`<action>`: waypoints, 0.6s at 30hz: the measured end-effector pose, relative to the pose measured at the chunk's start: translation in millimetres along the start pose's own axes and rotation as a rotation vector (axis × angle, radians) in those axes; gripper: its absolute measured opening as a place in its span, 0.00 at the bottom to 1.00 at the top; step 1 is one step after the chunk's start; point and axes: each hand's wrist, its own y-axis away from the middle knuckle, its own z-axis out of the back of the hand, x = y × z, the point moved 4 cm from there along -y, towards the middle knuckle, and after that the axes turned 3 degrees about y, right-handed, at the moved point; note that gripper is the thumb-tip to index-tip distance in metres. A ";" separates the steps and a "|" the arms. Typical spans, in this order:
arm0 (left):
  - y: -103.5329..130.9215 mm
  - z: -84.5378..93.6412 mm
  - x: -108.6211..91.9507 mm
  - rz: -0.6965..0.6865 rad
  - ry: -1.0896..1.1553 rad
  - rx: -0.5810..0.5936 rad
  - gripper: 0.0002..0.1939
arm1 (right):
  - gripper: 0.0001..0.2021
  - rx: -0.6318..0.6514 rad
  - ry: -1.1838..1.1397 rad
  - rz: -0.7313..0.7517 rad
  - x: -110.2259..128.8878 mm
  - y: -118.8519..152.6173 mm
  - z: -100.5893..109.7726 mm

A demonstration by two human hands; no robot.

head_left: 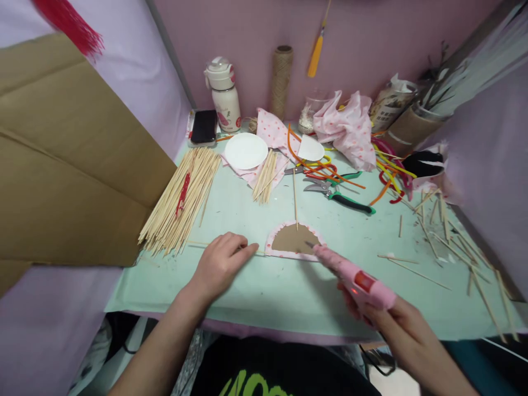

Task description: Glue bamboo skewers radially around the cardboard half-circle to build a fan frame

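Note:
In front of me lies a half-round cardboard piece [284, 240] edged with pink dotted cloth. One wooden stick [295, 198] stretches away from its curved top. My left hand [225, 258] has its fingers closed on another thin wooden stick [198, 243], which lies sideways with its right end at the left corner of the cardboard. Wrapped in my right hand [371, 316] is a pink hot glue gun [355, 280], a small light glowing on it. Its nozzle points left, over the cardboard's right half; whether it touches is unclear.
A pile of wooden sticks [181, 198] lies left, beside a big cardboard sheet [74, 159]. Pruning shears [346, 201], coloured pipe cleaners [305, 159], a white disc [246, 151] and a bottle [226, 102] are farther back. Cut stick pieces [462, 247] are scattered right.

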 end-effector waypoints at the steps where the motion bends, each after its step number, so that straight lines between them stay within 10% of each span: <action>1: 0.5 -0.6 1.0 0.023 0.017 0.009 0.15 | 0.20 0.057 -0.041 0.004 0.9 -0.5 -10.5; 18: 4.4 -1.6 9.9 0.016 0.118 -0.062 0.11 | 0.21 0.135 -0.078 -0.023 -0.9 -5.1 -45.7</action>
